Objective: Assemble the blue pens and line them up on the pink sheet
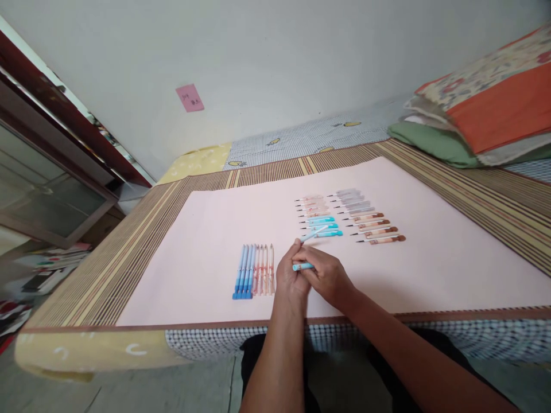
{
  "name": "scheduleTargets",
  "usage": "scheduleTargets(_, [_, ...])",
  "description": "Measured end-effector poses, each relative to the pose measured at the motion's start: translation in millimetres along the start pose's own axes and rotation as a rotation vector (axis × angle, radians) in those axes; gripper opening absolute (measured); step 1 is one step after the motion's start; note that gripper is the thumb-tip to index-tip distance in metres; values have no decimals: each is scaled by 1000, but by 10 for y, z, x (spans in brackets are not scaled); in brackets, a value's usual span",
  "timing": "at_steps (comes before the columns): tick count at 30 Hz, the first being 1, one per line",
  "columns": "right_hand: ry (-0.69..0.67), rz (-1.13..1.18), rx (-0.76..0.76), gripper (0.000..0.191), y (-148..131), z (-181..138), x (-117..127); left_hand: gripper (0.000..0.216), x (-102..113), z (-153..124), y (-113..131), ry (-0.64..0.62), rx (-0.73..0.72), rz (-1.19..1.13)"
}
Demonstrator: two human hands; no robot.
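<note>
My left hand (289,271) is closed around a slim light blue pen barrel (315,233), which points up and to the right from its fingertips. Pressed against it, my right hand (329,276) is closed on a short light blue tube (302,266), like a pen cap, with its round end facing left. Whether the two pieces are joined is hidden by the fingers. Just beyond the hands lie several bright blue pens (323,226) and pale pink pens (313,204), tips to the left. Beside them are grey pens (353,201) and brown-ended pens (379,230).
Left of my hands, blue pens (244,272) and pinkish pens (263,269) stand in a tight row, tips away from me. A pale pink sheet (185,246) lies under everything on a striped mat (90,275). Folded bedding (491,126) is piled at the far right.
</note>
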State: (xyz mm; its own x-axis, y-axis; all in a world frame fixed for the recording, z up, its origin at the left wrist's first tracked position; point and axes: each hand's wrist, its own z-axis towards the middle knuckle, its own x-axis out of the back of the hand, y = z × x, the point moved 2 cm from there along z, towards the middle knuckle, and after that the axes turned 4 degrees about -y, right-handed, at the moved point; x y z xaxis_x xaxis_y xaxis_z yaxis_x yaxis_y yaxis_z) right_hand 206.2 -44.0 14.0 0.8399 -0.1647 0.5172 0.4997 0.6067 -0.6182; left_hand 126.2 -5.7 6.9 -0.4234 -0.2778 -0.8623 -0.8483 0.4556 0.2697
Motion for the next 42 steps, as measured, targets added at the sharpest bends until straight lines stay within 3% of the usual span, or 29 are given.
scheduleTargets(4, [12,36,-48,22,-36,-13,4,24,-13,-14,10,-9,-12,29])
scheduleTargets(8, [-33,102,-177,11,-114,-9,90,28,-4,-16,56,-42,21,115])
scheduleTargets(13, [-115,36,-271,21,-116,-39,154,30,-39,-38,161,-140,-155,138])
scheduleTargets(17, [-105,-64,-242,20,-62,-76,131,34,-68,-54,175,-157,-196,139])
scheduleTargets(29, [-37,-73,-158,13,-70,-78,148,47,-28,-22,157,-184,-289,334])
scheduleTargets(42, [-2,-124,-56,11,-131,-46,251,46,-35,-26,91,-161,-208,337])
